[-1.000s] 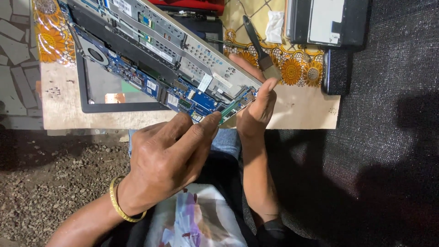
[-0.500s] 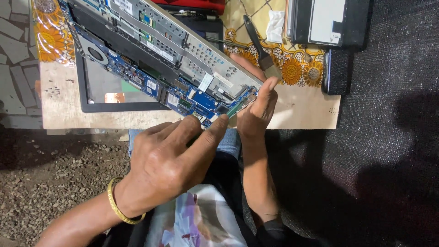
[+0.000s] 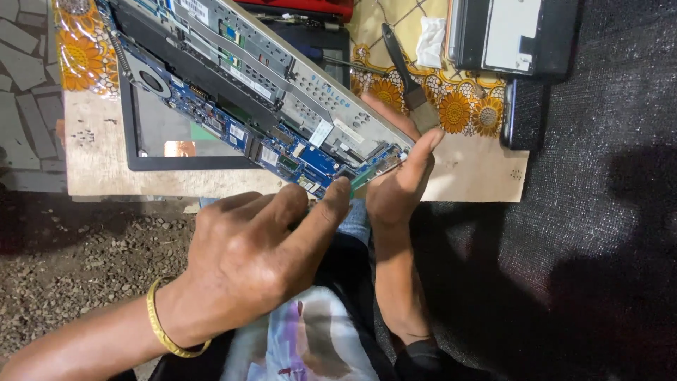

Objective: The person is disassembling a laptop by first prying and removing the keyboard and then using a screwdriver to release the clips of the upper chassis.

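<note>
Head view: the opened laptop (image 3: 268, 92) lies tilted over the desk (image 3: 92, 169) edge; a slip could drop it. The right hand (image 3: 398, 187) pinches its corner, and the left hand (image 3: 247, 261), fingers half-curled, presses the green card (image 3: 361, 180), which could bend.

We see a blue circuit board (image 3: 310, 159) with a silver perforated metal frame (image 3: 324, 99), a yellow cloth with orange sunflowers (image 3: 458, 106), a pale beige worktop (image 3: 472, 176), a black-handled brush (image 3: 409, 77), a gold bangle (image 3: 162, 331), a black woven mat (image 3: 599, 233), a red case (image 3: 310, 7).
</note>
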